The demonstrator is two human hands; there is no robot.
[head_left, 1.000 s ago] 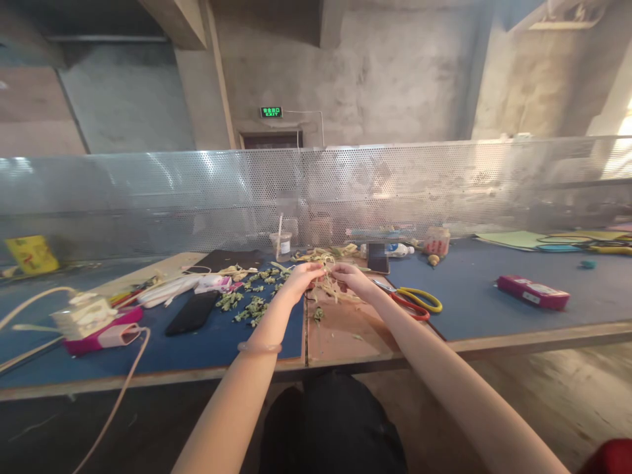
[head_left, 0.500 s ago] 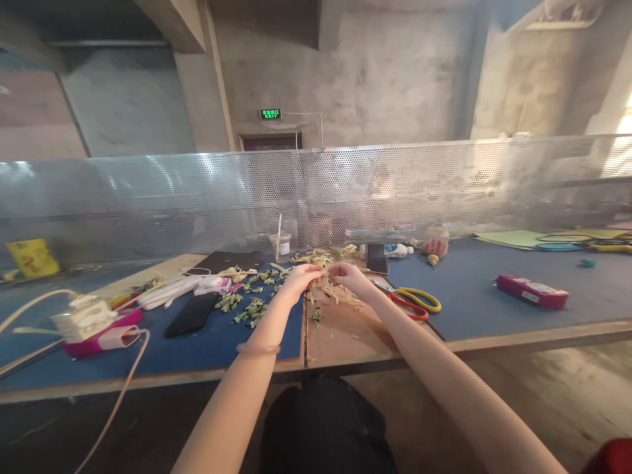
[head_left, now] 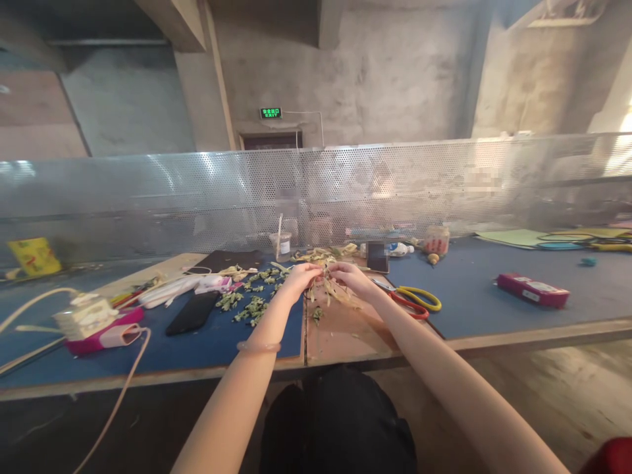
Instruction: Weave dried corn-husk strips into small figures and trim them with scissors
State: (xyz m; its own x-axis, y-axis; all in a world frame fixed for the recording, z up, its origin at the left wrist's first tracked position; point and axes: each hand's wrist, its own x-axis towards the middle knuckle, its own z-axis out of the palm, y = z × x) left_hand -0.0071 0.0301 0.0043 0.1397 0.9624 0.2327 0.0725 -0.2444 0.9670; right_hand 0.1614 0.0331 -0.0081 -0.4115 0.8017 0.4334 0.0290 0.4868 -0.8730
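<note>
Both my hands meet over the middle of the workbench (head_left: 494, 316). My left hand (head_left: 300, 278) and my right hand (head_left: 349, 276) pinch a bunch of pale yellow-green strips (head_left: 326, 284) between their fingertips, held just above a brown board (head_left: 345, 322). Loose ends of the strips hang down from the fingers. Small green folded pieces (head_left: 251, 304) lie scattered on the blue mat just left of my left hand. More pale strips (head_left: 320, 255) are heaped behind my hands. A bangle sits on my left wrist.
Yellow-and-red scissors (head_left: 412, 301) lie right of my right hand. A black phone (head_left: 191, 312), a pink box (head_left: 101, 329) with a cable, a cup with a straw (head_left: 280, 243), a standing phone (head_left: 378, 257) and a pink case (head_left: 533, 291) rest on the bench. A perforated metal screen (head_left: 197, 191) runs along the back.
My hands have stayed together at the same spot, shifting the strips slightly between the fingers. The view has barely moved.
</note>
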